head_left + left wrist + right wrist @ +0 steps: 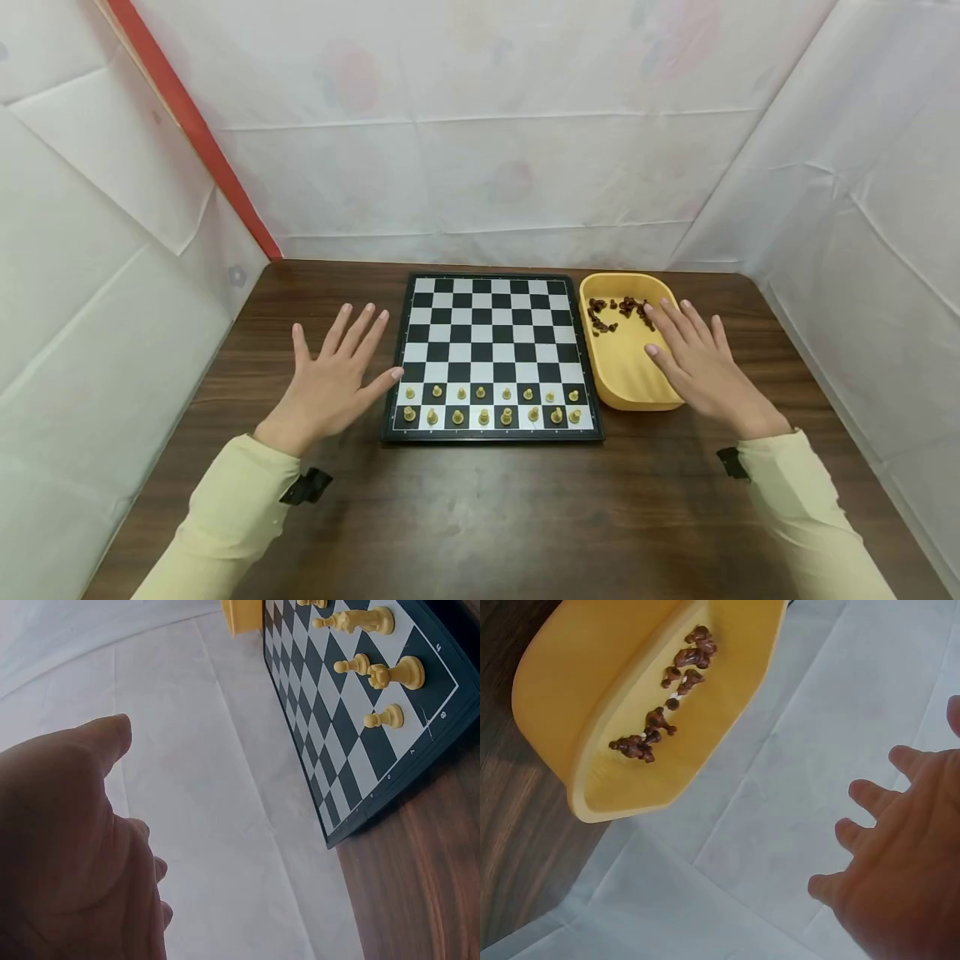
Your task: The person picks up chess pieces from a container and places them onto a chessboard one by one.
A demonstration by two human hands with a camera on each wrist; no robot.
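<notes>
Both hands, left and right, spread flat, flanking chessboard and yellow tray.

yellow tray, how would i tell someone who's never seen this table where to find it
Start from the chessboard in the middle of the dark wooden table. Just off its right edge sits the yellow tray, with the right hand hovering over its right rim. It is the only container there, and holds small dark brown chess pieces at its far end.

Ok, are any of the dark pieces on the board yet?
No: in the head view the dark pieces all lie in the yellow tray, and the chessboard carries only light pieces on its two near rows.
</notes>
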